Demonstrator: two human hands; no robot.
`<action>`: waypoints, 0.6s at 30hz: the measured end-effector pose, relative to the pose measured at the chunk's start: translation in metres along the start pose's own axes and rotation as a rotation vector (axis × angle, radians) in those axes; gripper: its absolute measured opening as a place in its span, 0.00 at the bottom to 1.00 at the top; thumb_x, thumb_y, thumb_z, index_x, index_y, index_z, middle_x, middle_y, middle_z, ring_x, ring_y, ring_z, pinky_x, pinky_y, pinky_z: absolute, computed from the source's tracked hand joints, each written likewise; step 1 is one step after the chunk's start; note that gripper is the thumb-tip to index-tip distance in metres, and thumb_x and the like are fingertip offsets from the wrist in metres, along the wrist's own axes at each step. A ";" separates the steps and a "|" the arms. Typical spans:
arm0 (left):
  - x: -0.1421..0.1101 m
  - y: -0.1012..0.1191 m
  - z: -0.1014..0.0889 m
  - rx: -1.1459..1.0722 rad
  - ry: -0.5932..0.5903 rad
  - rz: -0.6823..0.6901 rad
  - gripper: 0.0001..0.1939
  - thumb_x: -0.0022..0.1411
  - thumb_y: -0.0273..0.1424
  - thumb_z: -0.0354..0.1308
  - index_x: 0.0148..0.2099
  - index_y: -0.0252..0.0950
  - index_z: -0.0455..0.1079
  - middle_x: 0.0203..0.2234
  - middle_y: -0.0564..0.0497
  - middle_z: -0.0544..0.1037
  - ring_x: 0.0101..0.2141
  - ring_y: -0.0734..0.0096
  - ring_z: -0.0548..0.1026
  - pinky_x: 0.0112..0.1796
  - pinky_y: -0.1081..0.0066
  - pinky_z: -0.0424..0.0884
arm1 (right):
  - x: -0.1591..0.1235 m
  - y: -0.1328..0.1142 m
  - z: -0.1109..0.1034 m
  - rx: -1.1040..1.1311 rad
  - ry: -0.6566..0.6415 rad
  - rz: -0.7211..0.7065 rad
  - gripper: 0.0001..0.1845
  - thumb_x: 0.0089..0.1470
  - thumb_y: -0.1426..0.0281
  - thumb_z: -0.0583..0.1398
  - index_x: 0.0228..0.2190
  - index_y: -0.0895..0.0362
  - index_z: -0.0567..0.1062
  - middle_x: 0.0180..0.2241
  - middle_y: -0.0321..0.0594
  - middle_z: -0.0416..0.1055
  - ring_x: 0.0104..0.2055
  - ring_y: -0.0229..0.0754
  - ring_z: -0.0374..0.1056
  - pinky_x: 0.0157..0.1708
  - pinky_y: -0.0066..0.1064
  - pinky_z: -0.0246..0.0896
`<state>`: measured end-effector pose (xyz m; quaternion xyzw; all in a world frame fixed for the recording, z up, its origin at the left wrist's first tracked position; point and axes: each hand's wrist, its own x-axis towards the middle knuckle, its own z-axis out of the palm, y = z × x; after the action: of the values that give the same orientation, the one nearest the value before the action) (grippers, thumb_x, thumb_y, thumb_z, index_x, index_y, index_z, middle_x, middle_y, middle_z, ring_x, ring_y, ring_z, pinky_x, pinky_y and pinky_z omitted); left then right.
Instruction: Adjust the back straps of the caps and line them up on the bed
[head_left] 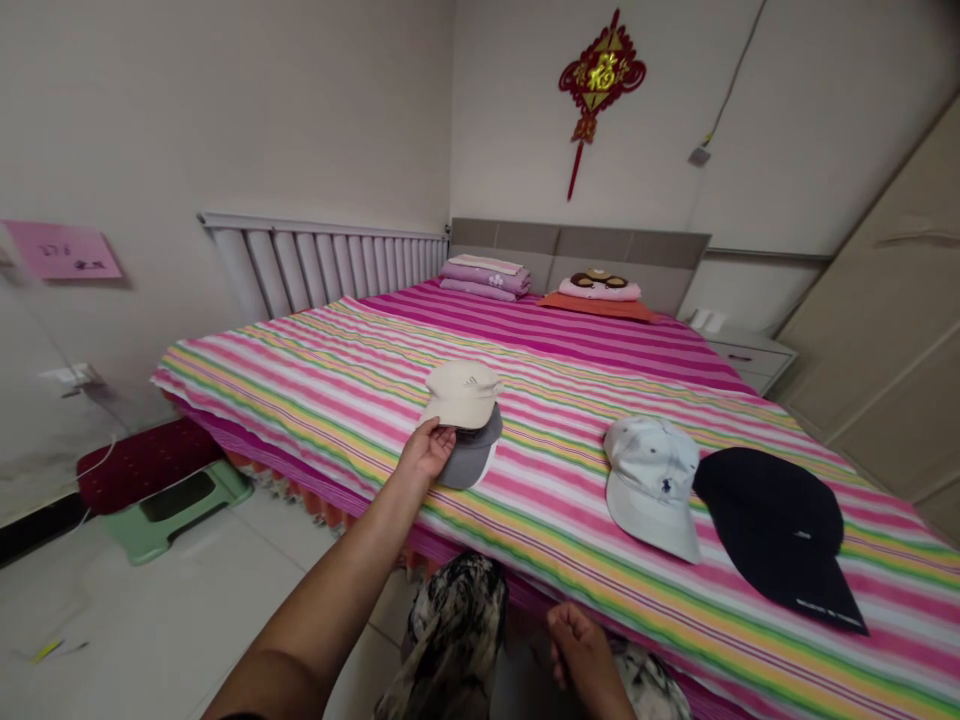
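Observation:
My left hand [429, 452] pinches the brim of a cream baseball cap [461, 388], with the thumb on top and the fingers beneath. Partly under that cap lies a grey baseball cap [471, 458], its brim pointing toward me on the striped bedspread. To the right rests a pale white-and-blue cap [652, 480] with a small dark logo. A large black cap [776, 525] lies beside it, its brim toward the front right. Low over my knee, in front of the bed's edge, my right hand [583, 645] is loosely curled, and no object shows in it.
The bed [300, 375] fills the middle. Folded purple bedding [486, 280] and a pink-and-orange pile [600, 295] sit near the headboard [585, 255]. A radiator [315, 260] runs along the left wall. A green stool [180, 505] stands on the floor, and a nightstand [750, 358] at back right.

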<state>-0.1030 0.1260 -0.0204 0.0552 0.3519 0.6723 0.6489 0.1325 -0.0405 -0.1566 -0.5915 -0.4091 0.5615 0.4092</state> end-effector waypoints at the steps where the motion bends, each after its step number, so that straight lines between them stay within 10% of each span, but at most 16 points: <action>1: -0.002 0.001 0.003 -0.022 -0.040 0.014 0.04 0.57 0.22 0.48 0.32 0.33 0.64 0.15 0.55 0.68 0.18 0.79 0.69 0.23 0.79 0.68 | 0.000 -0.001 0.001 0.005 -0.001 -0.001 0.17 0.37 0.55 0.58 0.17 0.55 0.61 0.09 0.26 0.58 0.09 0.31 0.51 0.10 0.23 0.42; 7: -0.031 -0.020 -0.005 -0.066 -0.288 0.021 0.09 0.53 0.20 0.54 0.38 0.33 0.66 0.23 0.52 0.74 0.23 0.76 0.72 0.27 0.75 0.70 | 0.005 -0.033 0.000 0.050 -0.070 -0.057 0.21 0.34 0.51 0.60 0.16 0.56 0.63 0.10 0.29 0.60 0.11 0.32 0.53 0.12 0.25 0.47; 13: -0.079 -0.092 -0.057 -0.012 -0.564 -0.247 0.17 0.47 0.20 0.60 0.41 0.35 0.68 0.31 0.51 0.77 0.30 0.73 0.74 0.31 0.74 0.69 | 0.010 -0.118 -0.011 0.389 -0.149 -0.303 0.25 0.40 0.52 0.61 0.38 0.54 0.71 0.39 0.41 0.73 0.39 0.43 0.67 0.38 0.34 0.61; 18: -0.101 -0.133 -0.099 0.076 -0.666 -0.460 0.13 0.46 0.20 0.60 0.38 0.33 0.71 0.32 0.48 0.77 0.31 0.70 0.75 0.32 0.72 0.68 | 0.003 -0.148 -0.017 0.696 -0.128 -0.377 0.20 0.39 0.55 0.63 0.34 0.52 0.74 0.36 0.40 0.75 0.41 0.48 0.68 0.42 0.38 0.60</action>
<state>-0.0294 -0.0180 -0.1274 0.2137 0.1499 0.4414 0.8585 0.1460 0.0109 -0.0174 -0.2959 -0.3204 0.6175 0.6546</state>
